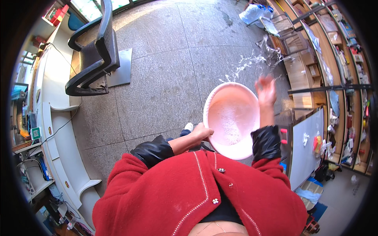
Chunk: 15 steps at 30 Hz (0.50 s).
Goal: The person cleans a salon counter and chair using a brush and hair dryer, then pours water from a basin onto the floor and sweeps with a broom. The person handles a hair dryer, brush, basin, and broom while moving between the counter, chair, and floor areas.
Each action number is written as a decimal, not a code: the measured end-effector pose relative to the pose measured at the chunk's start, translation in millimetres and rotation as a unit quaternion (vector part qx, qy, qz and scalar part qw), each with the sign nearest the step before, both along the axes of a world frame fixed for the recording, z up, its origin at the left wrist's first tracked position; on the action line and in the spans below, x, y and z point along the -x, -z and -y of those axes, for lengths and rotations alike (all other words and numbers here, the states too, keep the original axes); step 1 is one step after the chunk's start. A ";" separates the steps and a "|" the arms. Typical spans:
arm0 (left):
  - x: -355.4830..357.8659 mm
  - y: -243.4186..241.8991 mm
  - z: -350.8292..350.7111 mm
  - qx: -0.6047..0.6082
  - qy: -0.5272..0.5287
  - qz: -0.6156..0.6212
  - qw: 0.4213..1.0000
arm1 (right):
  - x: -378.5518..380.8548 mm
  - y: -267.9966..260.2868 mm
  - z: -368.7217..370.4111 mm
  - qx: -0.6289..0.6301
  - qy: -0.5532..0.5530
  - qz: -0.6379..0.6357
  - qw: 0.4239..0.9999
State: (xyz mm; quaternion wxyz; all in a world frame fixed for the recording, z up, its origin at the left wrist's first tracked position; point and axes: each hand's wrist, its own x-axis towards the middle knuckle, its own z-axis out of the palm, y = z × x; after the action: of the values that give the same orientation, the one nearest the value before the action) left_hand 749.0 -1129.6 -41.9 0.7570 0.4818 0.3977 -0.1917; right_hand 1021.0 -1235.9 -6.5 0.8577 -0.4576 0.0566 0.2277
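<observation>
A pink plastic basin (233, 152) is held in front of my red jacket, with foamy water (230, 124) inside it. My left hand (203, 132) grips the basin's left rim, thumb over the edge. Beyond the right rim, my right hand (266, 90) is raised and blurred, its fingers apart and nothing seen in them. A splash of water (267, 56) hangs in the air past that hand, with a thin trail (236, 70) reaching back toward the basin.
A worn black armchair (97, 59) stands at the left by a white counter (60, 141). Wooden shelves (320, 59) with boxes and goods line the right. Nearer on the right is a white-topped table (307, 144). The floor (159, 82) is grey speckled tile.
</observation>
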 end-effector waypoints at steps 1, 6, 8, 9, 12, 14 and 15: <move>-13.2 -2.9 -4.6 0.010 0.002 0.011 1.000 | -20.6 40.9 23.8 0.053 -0.005 -0.011 0.999; -83.5 -28.1 -39.7 0.054 0.039 0.047 0.997 | -53.7 227.0 69.4 0.212 0.186 -0.023 0.959; -107.3 -27.6 -55.8 0.061 0.056 0.063 0.995 | -99.7 216.9 39.0 -0.144 -0.035 0.039 0.988; -114.1 -16.2 -72.6 0.063 0.022 0.051 0.996 | -128.6 167.5 -10.1 -0.239 -0.080 -0.130 0.959; -127.2 1.2 -122.8 0.077 -0.076 0.037 0.993 | -122.2 -58.8 -186.3 -0.186 -0.058 -0.079 0.978; -148.0 -0.1 -154.6 0.068 -0.081 0.041 0.994 | -126.5 -69.3 -207.9 -0.097 -0.023 0.042 0.994; -158.8 2.7 -169.3 0.089 -0.083 0.048 0.991 | -152.5 -26.3 -193.5 -0.056 -0.016 0.031 0.998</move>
State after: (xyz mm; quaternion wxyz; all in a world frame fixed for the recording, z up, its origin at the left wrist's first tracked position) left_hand 907.8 -960.3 -44.5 0.8280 0.3867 0.3813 -0.1395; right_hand 1173.4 -1042.3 19.8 0.8794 -0.4168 0.0095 0.2297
